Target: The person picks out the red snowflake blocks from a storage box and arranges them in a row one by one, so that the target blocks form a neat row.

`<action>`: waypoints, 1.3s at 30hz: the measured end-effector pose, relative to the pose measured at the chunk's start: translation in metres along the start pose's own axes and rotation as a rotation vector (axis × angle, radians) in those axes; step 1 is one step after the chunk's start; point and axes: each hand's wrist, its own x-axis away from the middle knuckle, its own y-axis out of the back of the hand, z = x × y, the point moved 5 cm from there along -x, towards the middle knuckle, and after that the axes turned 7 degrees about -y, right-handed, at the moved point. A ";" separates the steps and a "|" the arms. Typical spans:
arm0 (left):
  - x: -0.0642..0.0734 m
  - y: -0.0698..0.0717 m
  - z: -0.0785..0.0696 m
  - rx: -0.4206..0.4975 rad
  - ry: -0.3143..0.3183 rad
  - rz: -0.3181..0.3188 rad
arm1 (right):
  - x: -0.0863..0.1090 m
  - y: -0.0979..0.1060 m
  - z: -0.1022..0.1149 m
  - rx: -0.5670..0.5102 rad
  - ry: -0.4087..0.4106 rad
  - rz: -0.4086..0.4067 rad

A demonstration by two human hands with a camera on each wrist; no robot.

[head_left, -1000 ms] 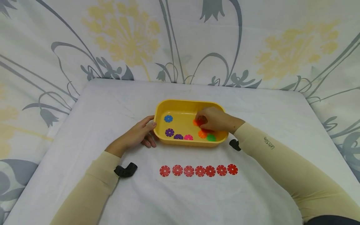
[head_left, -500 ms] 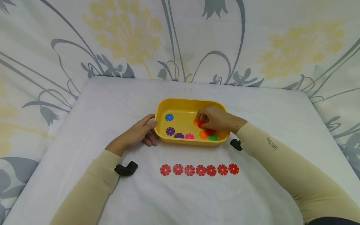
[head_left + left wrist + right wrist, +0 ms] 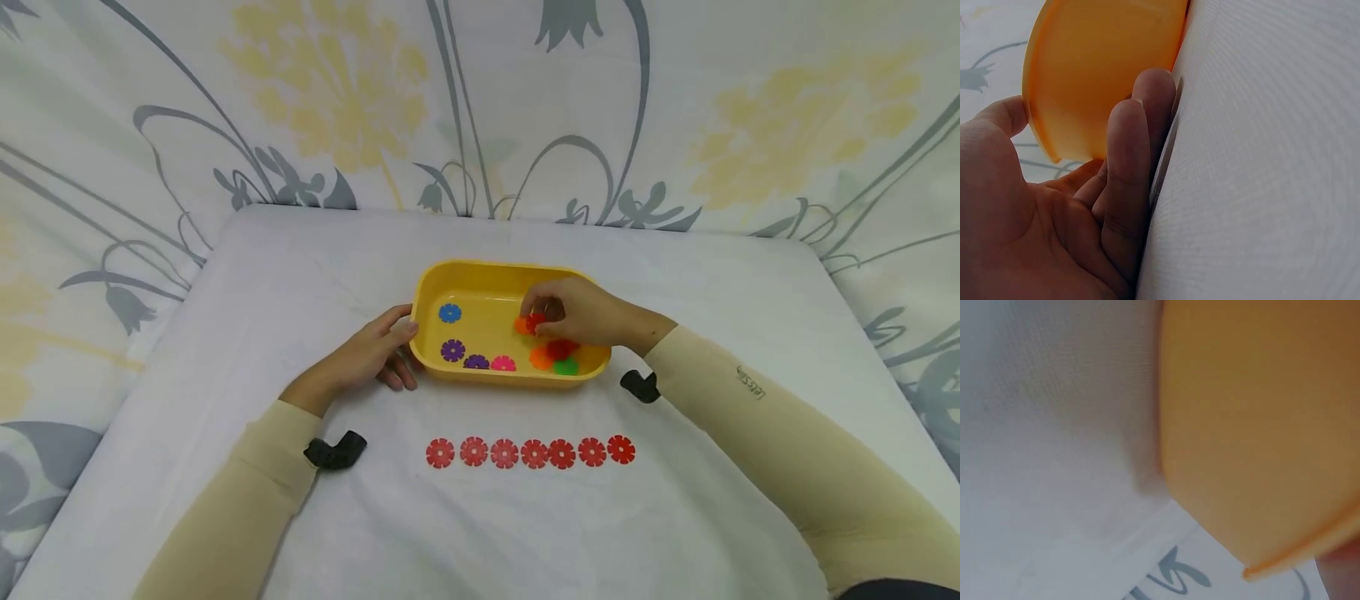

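Note:
A yellow plastic tray (image 3: 480, 379) holds several small notched, flower-shaped plastic discs. My left hand (image 3: 372, 350) grips its left end, thumb on the rim. In the left wrist view, the left hand's fingers (image 3: 1127, 137) lie low against the outer wall, close to the cloth. Inside the tray's right half, my right hand (image 3: 581, 312) pinches a red disc (image 3: 536, 323) at its fingertips, beside an orange disc (image 3: 521, 326). Below the palm lie another red disc (image 3: 561, 348), an orange one (image 3: 540, 358) and a green one (image 3: 566, 367). The right wrist view mostly shows the tray's outer wall (image 3: 1260, 425).
A row of several red discs (image 3: 504, 453) lies on the white cloth (image 3: 480, 533) in front of the tray. Inside the tray's left half are a blue disc (image 3: 450, 313), purple discs (image 3: 452, 350) and a pink disc (image 3: 503, 363). Flower-patterned fabric (image 3: 480, 108) stands behind.
My right hand has risen slightly, its wrist and sleeve shifting right, and more of the red disc under the palm shows. The left hand keeps its grip on the tray.

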 end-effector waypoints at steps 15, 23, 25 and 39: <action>-0.001 -0.002 0.004 -0.001 0.003 0.017 | 0.094 0.020 -0.021 -0.143 -0.063 -0.124; -0.001 0.001 0.001 -0.017 0.003 -0.010 | 0.131 0.009 -0.057 -0.276 -0.074 -0.014; 0.000 0.001 0.001 -0.014 0.003 -0.003 | 0.135 0.002 -0.066 -0.303 -0.083 0.030; 0.000 0.002 0.001 -0.005 0.015 0.004 | 0.142 -0.032 -0.090 -0.284 -0.083 0.211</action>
